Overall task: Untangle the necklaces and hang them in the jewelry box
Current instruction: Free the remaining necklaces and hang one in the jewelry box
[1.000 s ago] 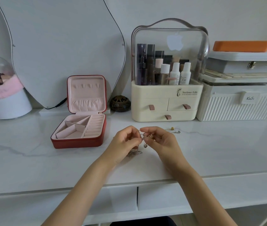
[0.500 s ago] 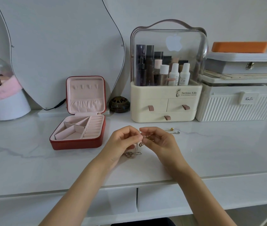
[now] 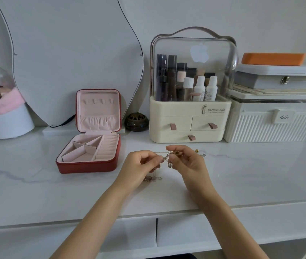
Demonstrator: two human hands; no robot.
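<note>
— How are the hands set right now?

— I see both forearms coming up from the bottom edge and meeting at mid-frame over the white marble table (image 3: 36, 193). The left hand (image 3: 139, 170) has its fingers curled in, thumb and fingertips pinching the tangled necklaces (image 3: 169, 158). The right hand (image 3: 187, 163) is curled the same way, pinching the knot from the other side, so both grips are closed on the chains with only a narrow gap between the two hands.

— And the rest of the tangle?

— A thin strand runs between the fingertips, a small bead hangs just below the knot, and a loose length trails down to the tabletop beneath the left hand. The red jewelry box (image 3: 90, 152) sits open left of centre, well apart from the hands, lid upright.

— Anything different from half a second ago?

— Little. I'd say the hands have drawn slightly apart, stretching that strand more level between them. The box and the cream cosmetics organizer (image 3: 187, 124) behind have not moved.
</note>
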